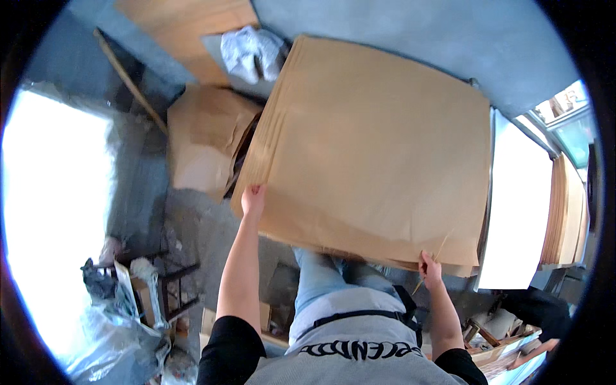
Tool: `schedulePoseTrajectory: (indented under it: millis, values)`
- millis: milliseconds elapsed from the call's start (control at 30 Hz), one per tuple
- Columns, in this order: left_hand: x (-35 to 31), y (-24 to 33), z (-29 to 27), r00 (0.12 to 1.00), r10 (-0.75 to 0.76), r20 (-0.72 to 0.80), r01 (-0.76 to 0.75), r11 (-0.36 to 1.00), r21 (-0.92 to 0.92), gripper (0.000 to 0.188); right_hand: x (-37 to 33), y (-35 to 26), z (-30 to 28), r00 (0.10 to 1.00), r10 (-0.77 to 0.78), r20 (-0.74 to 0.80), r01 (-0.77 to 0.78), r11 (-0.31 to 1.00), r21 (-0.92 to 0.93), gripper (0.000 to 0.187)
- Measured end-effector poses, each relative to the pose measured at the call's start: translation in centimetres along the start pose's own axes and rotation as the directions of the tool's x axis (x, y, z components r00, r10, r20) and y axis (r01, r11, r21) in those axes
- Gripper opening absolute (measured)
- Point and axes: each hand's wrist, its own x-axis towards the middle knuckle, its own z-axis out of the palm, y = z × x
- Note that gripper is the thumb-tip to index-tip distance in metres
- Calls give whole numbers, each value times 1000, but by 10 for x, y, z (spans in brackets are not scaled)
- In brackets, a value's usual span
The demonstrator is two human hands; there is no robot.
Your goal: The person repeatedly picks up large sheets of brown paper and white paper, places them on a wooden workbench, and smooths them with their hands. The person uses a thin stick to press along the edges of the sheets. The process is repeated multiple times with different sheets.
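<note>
A large stack of brown kraft paper sheets [378,141] lies in front of me, its left edges fanned out in narrow steps. My left hand [253,197] is closed on the near left corner of the paper, fingers pinched at the edge. At the near right edge, my right hand [430,268] is closed round a thin tan strip [444,244], which sticks out above and below the fingers. That hand also touches the paper's near edge; whether it grips the sheet too, I cannot tell.
White sheets [516,205] and another brown stack [561,212] stand to the right. Left of the paper are a crumpled brown sheet [202,141] and a grey-white cloth [247,54]. A cluttered stool [170,282] and clear plastic [115,346] sit lower left. Another person's dark sleeve [536,311] shows lower right.
</note>
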Motion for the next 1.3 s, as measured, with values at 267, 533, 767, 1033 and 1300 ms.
schedulePoseTrajectory:
  millis: [267, 533, 767, 1033, 1300]
  values:
    - [12, -6, 12, 992, -128, 5, 128, 989, -76, 22, 2, 6, 2, 998, 6, -62, 1, 994, 110, 23]
    - [38, -54, 23, 985, -163, 54, 171, 957, -233, 24, 3, 5, 6, 997, 38, -73, -28, 991, 131, 21]
    - [11, 23, -24, 913, 404, -50, -377, 885, 274, 19, 12, 19, -6, 995, 28, -92, -22, 997, 71, 27]
    - [10, 3, -27, 908, 74, 411, -178, 959, 222, 29, 7, 6, -3, 995, 95, -42, -92, 994, 59, 21]
    - [6, 1, -21, 949, 63, 309, -145, 957, 250, 32, 8, 12, -5, 995, 96, -30, -92, 987, 130, 23]
